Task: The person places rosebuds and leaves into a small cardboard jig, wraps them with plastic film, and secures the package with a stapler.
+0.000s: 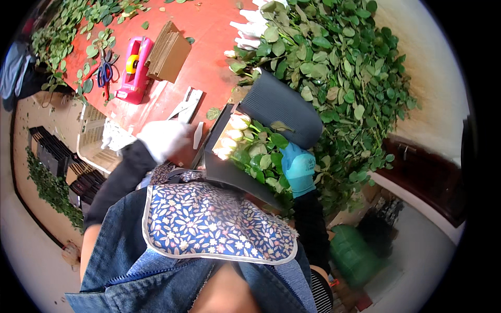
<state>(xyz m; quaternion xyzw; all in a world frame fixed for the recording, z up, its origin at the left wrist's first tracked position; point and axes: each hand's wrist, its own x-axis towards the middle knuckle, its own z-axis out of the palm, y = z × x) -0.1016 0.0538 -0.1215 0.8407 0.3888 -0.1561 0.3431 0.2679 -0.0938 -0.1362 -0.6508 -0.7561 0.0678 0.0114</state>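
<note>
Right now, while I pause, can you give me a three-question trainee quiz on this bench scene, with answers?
1. Multiple choice. The right hand, at the leafy roses, is gloved in: A, white; B, teal; C, black.
2. True or false. The pink tape dispenser sits between the blue-handled scissors and the stack of brown cardboard.
3. Fill the gap. The tabletop under the scissors is ____.

Key: 1, B; 2, true; 3, red.
</note>
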